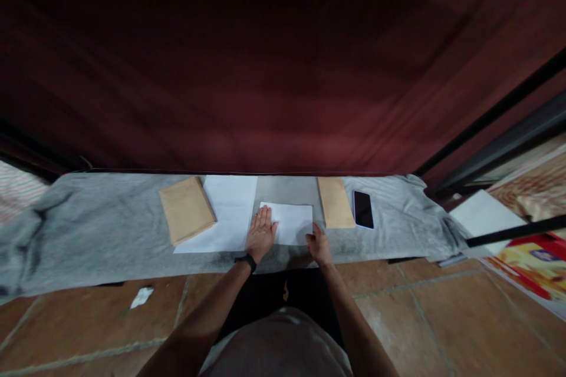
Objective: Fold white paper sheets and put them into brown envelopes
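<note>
A small white sheet lies in front of me on the grey cloth. My left hand rests flat on its left part, fingers stretched out. At the sheet's lower right edge is my right hand, its fingers curled in against the paper's corner; the grip itself is too small to make out. Larger white paper lies to the left, partly under a stack of brown envelopes. Right of the small sheet lies a narrower brown envelope or stack.
A phone lies on the grey cloth at the right. Dark red fabric hangs behind the surface. Black bars, a white board and a red package are at the far right. Crumpled white paper lies on the tiled floor.
</note>
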Motion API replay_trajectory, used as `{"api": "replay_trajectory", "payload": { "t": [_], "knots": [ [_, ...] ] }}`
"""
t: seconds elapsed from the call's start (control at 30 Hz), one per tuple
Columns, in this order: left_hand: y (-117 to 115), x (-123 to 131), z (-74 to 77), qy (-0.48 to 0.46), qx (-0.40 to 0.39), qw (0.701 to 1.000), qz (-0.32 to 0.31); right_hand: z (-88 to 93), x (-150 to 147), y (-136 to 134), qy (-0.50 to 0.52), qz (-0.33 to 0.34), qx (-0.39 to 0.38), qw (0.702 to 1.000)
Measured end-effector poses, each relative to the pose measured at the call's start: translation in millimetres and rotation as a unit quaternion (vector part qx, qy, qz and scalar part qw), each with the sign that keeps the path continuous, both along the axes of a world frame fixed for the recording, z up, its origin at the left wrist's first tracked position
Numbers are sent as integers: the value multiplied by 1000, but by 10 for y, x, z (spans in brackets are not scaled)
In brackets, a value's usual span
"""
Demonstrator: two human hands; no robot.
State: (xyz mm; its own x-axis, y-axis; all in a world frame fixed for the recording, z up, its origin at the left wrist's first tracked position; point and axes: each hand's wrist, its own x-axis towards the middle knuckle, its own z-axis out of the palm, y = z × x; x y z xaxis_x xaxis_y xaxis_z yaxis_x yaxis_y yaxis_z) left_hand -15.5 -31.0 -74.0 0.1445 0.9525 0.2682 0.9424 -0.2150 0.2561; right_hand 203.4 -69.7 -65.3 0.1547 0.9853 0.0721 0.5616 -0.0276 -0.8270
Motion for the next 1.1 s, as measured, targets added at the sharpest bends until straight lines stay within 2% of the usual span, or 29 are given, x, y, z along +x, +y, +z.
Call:
{"api": "replay_trajectory", "payload": {
  "t": [0.17, 0.23, 0.33, 0.43, 0.5, 0.6, 0.87, 1.1],
  "knots": [
    [-24, 63, 12, -3, -8, 1000, 16, 70, -89, -67, -171, -39, 43, 984],
    [-31, 70, 18, -3, -7, 1000, 15, 100, -234, -31, -204, -10, 83, 975],
    [-37, 49, 20, 2, -9, 1000, 10, 102, -559, 86, -198, 65, 130, 969],
    [-38, 11, 18, 16, -21, 1000, -2, 49, -845, 199, -224, 110, 137, 959],
    [-40, -6, 19, 24, -27, 999, -7, -2, -926, 239, -257, 115, 130, 951],
    [-44, -7, 22, 25, -19, 999, -10, -74, -866, 255, -300, 105, 121, 940],
    [-34, 29, -10, 3, -3, 1000, 6, -153, -392, 266, -365, 20, 100, 925],
    [-30, 26, -13, -12, 1, 1000, 1, -221, -229, 141, -329, -29, 111, 937]
  ]
}}
